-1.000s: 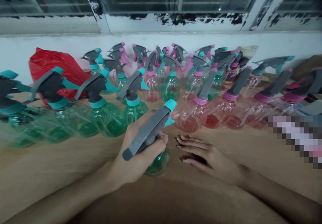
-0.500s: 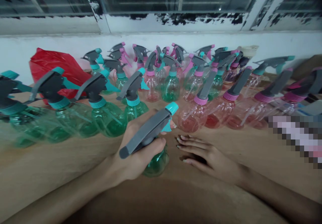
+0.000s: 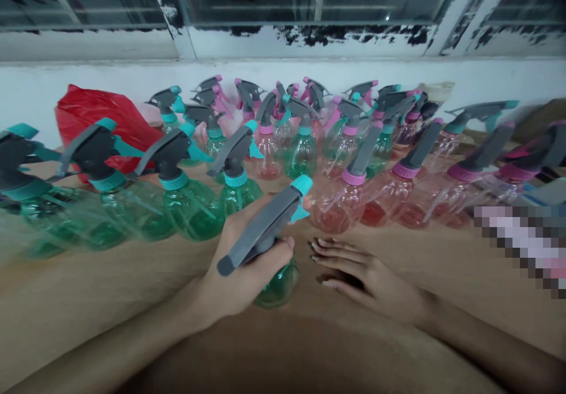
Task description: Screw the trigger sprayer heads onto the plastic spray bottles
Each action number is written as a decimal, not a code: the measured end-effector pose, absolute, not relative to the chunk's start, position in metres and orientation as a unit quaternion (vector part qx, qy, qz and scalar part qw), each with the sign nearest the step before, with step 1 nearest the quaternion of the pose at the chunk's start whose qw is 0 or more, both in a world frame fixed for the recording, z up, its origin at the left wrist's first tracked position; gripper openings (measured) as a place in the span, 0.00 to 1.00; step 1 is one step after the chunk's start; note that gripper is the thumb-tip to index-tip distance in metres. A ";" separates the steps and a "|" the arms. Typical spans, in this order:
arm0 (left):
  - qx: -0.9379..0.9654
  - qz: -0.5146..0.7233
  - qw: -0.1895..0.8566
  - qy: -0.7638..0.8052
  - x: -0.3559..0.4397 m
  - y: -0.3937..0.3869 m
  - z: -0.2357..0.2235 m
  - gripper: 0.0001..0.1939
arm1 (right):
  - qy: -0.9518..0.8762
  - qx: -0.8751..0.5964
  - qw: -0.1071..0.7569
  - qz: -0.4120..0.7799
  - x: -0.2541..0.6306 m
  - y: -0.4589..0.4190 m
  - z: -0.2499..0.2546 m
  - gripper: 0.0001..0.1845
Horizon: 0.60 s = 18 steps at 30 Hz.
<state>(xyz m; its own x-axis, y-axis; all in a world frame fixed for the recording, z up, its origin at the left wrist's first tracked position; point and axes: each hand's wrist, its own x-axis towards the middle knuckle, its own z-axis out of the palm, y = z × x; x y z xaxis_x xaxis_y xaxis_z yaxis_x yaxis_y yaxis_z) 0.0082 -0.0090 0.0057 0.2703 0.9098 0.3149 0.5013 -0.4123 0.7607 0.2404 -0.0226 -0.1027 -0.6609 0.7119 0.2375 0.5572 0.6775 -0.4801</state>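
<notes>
My left hand (image 3: 247,270) is wrapped round the neck of a green spray bottle (image 3: 280,288) with a grey and turquoise trigger head. The bottle stands upright, its nozzle pointing away to the right, and my fingers hide its collar. To its right, my right hand (image 3: 358,267) rests palm down on the wooden table (image 3: 380,353), fingers stretched out and holding nothing. Just beyond my left hand is another green spray bottle (image 3: 239,193). A pink spray bottle (image 3: 338,202) with a pink collar stands beyond my right fingertips.
Several green bottles (image 3: 190,205) line the left, and several pink bottles (image 3: 407,199) the right. More mixed bottles (image 3: 300,152) crowd behind them. A red plastic bag (image 3: 97,117) lies at the back left, against the white wall (image 3: 265,69) under windows. A blurred-out patch covers the right edge.
The spray bottle in my left hand has shifted very slightly right and away from me. My right hand stays where it was. The whole view has moved a touch.
</notes>
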 end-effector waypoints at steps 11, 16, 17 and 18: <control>0.763 0.399 0.232 0.452 0.014 -0.009 0.001 0.10 | -0.894 -0.348 0.217 0.180 0.240 -0.022 -0.104 0.22; 0.747 0.408 0.246 0.464 0.015 -0.009 0.001 0.10 | -0.892 -0.367 0.213 0.154 0.232 -0.029 -0.094 0.24; 0.743 0.412 0.256 0.462 0.015 -0.009 0.001 0.10 | -0.889 -0.377 0.213 0.148 0.229 -0.032 -0.090 0.26; 0.740 0.418 0.262 0.457 0.015 -0.009 0.000 0.10 | -0.885 -0.387 0.215 0.145 0.226 -0.034 -0.086 0.27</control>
<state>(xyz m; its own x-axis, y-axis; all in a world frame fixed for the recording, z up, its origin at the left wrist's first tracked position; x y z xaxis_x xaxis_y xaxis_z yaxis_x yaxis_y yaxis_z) 0.0147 -0.0094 0.0004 0.2328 0.8959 0.3785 0.4583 -0.4443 0.7698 0.2259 -0.0342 -0.0862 -0.6075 0.7477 0.2682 0.6234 0.6581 -0.4223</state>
